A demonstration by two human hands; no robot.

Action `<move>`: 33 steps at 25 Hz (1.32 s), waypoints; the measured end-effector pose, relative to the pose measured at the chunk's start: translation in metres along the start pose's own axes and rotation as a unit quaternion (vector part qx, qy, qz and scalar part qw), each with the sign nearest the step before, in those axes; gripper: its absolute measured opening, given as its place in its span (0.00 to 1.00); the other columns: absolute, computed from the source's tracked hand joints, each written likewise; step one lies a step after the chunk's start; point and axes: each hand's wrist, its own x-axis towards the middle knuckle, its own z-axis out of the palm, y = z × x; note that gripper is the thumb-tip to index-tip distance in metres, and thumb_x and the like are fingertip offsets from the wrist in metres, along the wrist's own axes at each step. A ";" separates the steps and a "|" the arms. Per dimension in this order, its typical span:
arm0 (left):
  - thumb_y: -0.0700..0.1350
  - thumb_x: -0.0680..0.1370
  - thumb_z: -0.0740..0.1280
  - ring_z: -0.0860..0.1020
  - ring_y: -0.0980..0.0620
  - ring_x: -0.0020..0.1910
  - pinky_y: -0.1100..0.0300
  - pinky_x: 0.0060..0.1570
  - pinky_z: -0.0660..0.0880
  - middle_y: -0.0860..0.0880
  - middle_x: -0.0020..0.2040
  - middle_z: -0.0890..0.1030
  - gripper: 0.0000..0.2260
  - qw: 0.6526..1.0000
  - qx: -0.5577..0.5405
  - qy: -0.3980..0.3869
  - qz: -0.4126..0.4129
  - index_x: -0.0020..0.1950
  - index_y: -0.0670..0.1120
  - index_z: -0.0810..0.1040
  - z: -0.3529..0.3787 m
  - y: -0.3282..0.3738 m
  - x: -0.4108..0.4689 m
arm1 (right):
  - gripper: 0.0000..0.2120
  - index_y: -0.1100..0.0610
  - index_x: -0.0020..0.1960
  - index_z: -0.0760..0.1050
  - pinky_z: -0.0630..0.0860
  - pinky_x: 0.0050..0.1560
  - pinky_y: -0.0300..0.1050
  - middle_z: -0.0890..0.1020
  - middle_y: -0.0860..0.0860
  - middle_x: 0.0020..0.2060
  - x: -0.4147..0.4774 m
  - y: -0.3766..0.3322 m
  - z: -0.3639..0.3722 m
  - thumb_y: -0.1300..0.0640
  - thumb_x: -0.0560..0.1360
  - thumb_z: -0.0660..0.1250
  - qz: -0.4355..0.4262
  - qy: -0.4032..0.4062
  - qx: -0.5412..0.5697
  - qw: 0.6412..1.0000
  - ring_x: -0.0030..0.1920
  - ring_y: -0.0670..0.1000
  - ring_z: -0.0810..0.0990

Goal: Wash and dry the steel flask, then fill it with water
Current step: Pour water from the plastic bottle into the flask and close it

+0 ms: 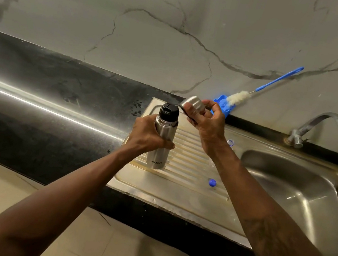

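Opening step: left grip (151, 134) is clutching the flask (158, 157) standing on the draining board (193, 152); right grip (207, 123) is holding its steel cup (193, 104). Next, probably unscrewing the black stopper (169, 110).

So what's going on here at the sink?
A person's left hand grips a steel flask standing on the sink's drainboard. The right hand holds its steel cup lid, off the flask; the black stopper sits in the neck. A blue bottle brush leans on the wall; no water runs from the tap.
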 end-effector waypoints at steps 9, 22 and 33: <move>0.59 0.57 0.82 0.83 0.54 0.40 0.53 0.44 0.85 0.53 0.42 0.84 0.31 0.997 0.046 -0.038 0.039 0.55 0.48 0.81 -0.001 0.039 -0.001 | 0.36 0.54 0.79 0.68 0.78 0.67 0.49 0.77 0.55 0.70 -0.001 -0.029 -0.012 0.62 0.74 0.77 -0.103 -0.237 -0.208 0.943 0.67 0.53 0.79; 0.58 0.59 0.83 0.81 0.51 0.37 0.56 0.39 0.81 0.52 0.40 0.81 0.31 0.990 0.106 0.086 0.023 0.56 0.45 0.81 0.010 0.072 -0.006 | 0.45 0.54 0.66 0.69 0.76 0.48 0.45 0.81 0.53 0.55 0.002 -0.049 0.006 0.23 0.63 0.73 -0.120 -0.028 -0.519 0.846 0.53 0.52 0.80; 0.61 0.60 0.81 0.83 0.53 0.37 0.51 0.43 0.85 0.51 0.39 0.84 0.27 0.996 0.043 0.053 0.061 0.50 0.47 0.82 -0.008 0.066 0.004 | 0.19 0.56 0.71 0.77 0.79 0.66 0.55 0.82 0.51 0.66 0.012 -0.060 -0.009 0.55 0.81 0.69 -0.158 -0.216 -0.206 0.941 0.66 0.50 0.80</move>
